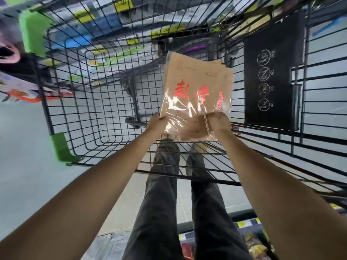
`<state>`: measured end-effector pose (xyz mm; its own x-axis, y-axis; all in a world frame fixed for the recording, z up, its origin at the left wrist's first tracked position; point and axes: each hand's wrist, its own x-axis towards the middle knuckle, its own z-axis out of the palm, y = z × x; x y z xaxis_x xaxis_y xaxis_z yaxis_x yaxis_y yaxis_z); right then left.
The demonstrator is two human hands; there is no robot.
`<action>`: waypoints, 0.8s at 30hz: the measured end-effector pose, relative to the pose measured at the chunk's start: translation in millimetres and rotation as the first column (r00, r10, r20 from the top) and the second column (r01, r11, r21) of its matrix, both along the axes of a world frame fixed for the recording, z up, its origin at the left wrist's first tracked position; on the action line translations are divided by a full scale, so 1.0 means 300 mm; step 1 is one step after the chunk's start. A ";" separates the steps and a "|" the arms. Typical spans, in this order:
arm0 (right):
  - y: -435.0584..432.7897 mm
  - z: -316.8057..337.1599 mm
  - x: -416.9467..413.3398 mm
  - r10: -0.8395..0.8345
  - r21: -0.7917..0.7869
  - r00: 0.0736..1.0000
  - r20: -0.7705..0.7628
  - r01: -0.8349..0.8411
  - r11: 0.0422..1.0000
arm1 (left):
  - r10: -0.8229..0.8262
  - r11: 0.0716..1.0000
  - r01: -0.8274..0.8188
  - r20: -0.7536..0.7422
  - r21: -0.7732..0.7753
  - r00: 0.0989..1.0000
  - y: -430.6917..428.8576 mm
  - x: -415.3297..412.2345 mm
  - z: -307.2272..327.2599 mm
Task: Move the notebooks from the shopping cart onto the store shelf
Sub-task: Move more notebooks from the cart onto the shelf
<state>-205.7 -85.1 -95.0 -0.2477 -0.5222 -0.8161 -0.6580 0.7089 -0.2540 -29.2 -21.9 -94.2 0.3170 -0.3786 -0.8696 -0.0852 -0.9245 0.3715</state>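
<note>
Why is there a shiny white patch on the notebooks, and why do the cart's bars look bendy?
Head view: the white patch is light glaring off the clear wrap on the notebooks, just above where the left hand and right hand grip it; head view: the wide-angle lens bends the shopping cart wires; head view: the shelves at the top are blurred.

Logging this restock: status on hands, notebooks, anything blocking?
Both gripping: left hand, right hand, on notebook pack near edge. Pack plastic-wrapped, over cart. Only cart wire around it.
</note>
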 end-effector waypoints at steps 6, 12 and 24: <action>-0.003 0.050 0.012 -0.043 0.054 0.996 0.082 0.038 0.998 | 0.069 0.991 -0.070 -0.015 -0.113 0.997 0.006 0.008 0.088; -0.031 0.202 -0.014 -0.131 0.024 0.950 0.282 0.130 0.991 | 0.039 0.975 -0.028 0.047 -0.219 0.998 -0.028 -0.003 0.226; -0.180 0.732 -0.103 -0.011 -0.195 0.884 0.468 0.116 0.974 | 0.149 0.833 -0.055 0.127 -0.550 0.981 -0.084 -0.089 0.758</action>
<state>-236.6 -138.9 124.6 0.0911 -0.6908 -0.7173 -0.3841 0.6402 -0.6653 -56.0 -47.0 133.3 0.4949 -0.7314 -0.4691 -0.1026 -0.5853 0.8043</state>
